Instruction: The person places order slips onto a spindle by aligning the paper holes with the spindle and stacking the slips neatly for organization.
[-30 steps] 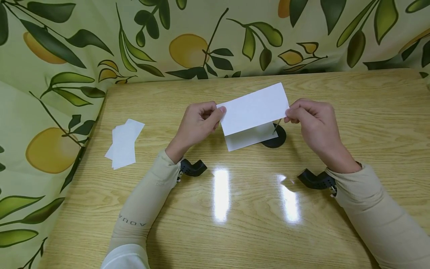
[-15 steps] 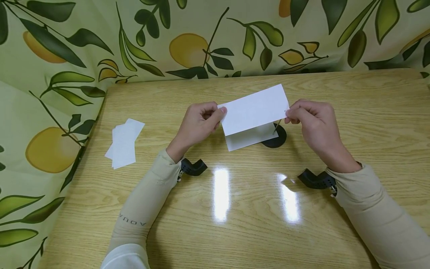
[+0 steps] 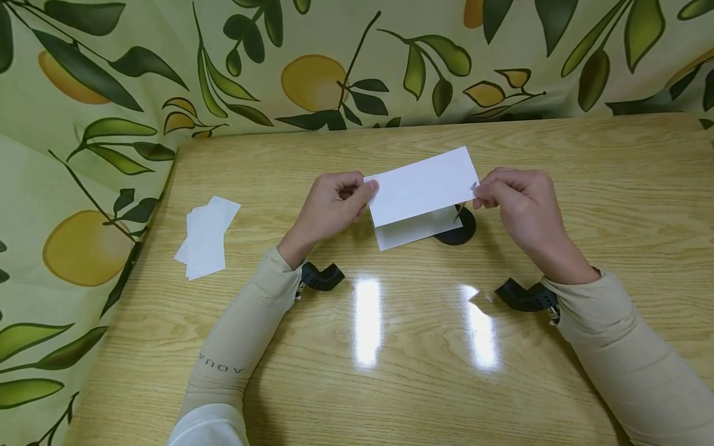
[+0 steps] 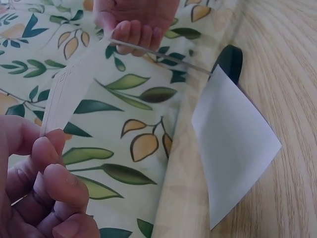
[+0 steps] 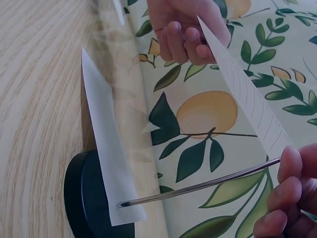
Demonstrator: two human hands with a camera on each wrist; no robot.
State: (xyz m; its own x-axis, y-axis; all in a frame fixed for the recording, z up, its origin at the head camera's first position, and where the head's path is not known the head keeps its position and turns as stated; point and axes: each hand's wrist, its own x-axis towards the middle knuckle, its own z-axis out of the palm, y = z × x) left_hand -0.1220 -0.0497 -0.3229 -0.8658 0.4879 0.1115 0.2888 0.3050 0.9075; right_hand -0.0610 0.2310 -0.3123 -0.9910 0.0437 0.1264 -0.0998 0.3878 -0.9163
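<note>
My left hand [image 3: 333,203] pinches the left edge of a white paper slip [image 3: 418,189] between thumb and fingers. At its other end my right hand [image 3: 527,207] pinches the right edge, right beside the metal spike [image 5: 198,187] of a bill spike. The spike's tip pokes through the slip near the right thumb. Below, a second white slip [image 3: 415,229] is threaded low on the spike, partly over the round black base [image 3: 467,228]. Printed lines show on the held slip's underside in the wrist views.
Several white paper slips [image 3: 206,241] lie in a loose overlapping pile on the wooden table [image 3: 424,396], to the left. A leaf-and-fruit patterned cloth [image 3: 234,74] hangs behind the table and along its left side. Black wrist-camera mounts [image 3: 322,277] jut inward from both sleeves.
The held slip has come down a little, its far edge lower than before. The spike's tip, first unseen and then a tiny dot, now sticks out above the paper beside the right thumb.
</note>
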